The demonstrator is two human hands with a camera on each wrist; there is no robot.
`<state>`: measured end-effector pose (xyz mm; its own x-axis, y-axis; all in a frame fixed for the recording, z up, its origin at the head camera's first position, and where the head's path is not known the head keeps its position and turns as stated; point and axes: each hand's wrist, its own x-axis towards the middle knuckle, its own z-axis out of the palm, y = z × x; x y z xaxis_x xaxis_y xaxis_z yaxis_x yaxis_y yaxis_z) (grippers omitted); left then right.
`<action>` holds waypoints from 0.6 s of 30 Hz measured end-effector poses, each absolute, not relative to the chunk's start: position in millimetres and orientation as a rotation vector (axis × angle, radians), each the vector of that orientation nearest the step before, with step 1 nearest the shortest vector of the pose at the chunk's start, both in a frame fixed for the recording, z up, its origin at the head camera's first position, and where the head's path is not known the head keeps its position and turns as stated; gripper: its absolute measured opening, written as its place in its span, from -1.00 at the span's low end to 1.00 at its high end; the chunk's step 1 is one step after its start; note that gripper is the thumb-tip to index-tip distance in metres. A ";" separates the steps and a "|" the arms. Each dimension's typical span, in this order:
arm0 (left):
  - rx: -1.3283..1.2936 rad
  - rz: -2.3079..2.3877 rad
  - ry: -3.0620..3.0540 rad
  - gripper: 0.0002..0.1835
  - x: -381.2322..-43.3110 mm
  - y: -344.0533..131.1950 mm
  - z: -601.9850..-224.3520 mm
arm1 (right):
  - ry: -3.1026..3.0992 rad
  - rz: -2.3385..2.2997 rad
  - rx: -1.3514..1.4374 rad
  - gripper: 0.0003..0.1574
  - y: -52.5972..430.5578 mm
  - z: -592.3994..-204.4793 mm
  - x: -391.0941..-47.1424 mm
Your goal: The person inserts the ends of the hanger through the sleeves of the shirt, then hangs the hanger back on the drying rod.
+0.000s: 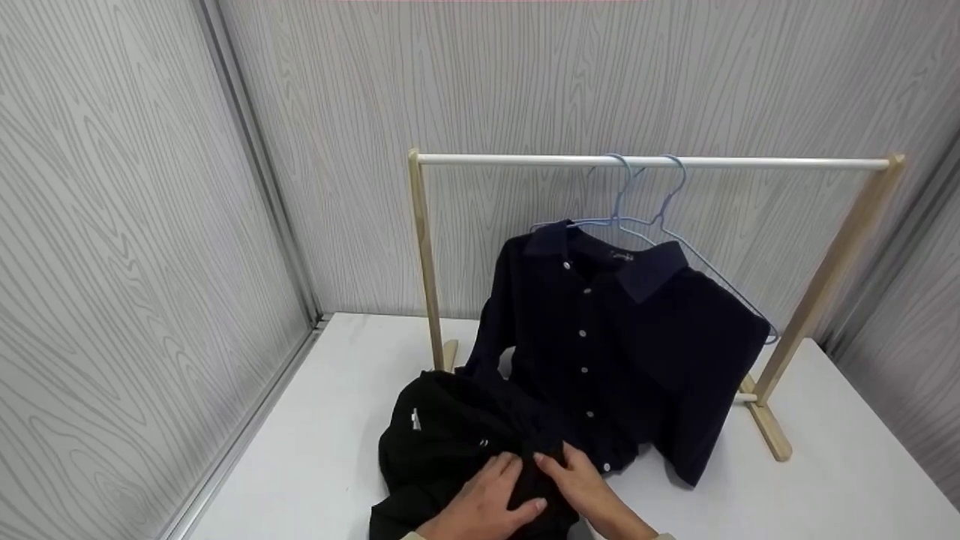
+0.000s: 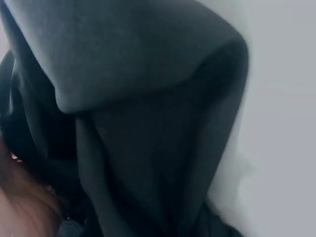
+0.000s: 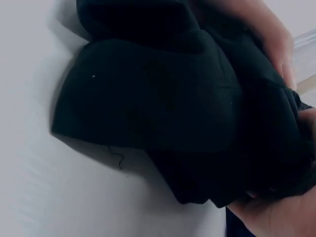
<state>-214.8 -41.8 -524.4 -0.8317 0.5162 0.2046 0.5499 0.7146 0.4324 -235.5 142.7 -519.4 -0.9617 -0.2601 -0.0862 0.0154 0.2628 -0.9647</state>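
Rn the garment (image 1: 442, 442), black & bunched up, lies on the table (image 1: 285, 457) at bottom ctr of the frame, w/ both hands on it. L hand (image 1: 487, 499) comes up from bottom ctr, fingers bent w/ tips on the cloth and thumb held apart from them; can't tell if it grips a fold. R hand (image 1: 589, 487), just beside it to the right, pinches a bit of the garment btwn thumb & fingers. Pale cuffs (image 1: 663, 536) just show at the bottom edge. A small white tag (image 1: 415, 419) sits on the garment, upper left of L hand. In the R wrist view the cloth fills the ctr, hands at upper & lower right, and a loose thread (image 3: 120, 159) hangs off its lower edge. The L wrist view is mostly dark folds close up, w/ pt of a hand at lower left. Behind the garment, right of ctr, is the navy shirt (image 1: 652, 337), w/ white btns (image 1: 583, 333) down the front; its lower left pt meets the garment. Two blue hangers (image 1: 670, 199) hook over the white rod (image 1: 510, 160), upper ctr to upper right; one hanger arm sticks out past the shirt's shoulder at right. Wooden posts (image 1: 832, 277) hold the rod at each end. Grey woodgrain walls (image 1: 120, 247) stand at left, back & right.
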 end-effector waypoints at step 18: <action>-0.792 -1.067 -2.311 -0.81 -228.1 -70.1 -504.8 | 2.602 -1.665 -0.242 -0.63 173.6 -534.1 -237.5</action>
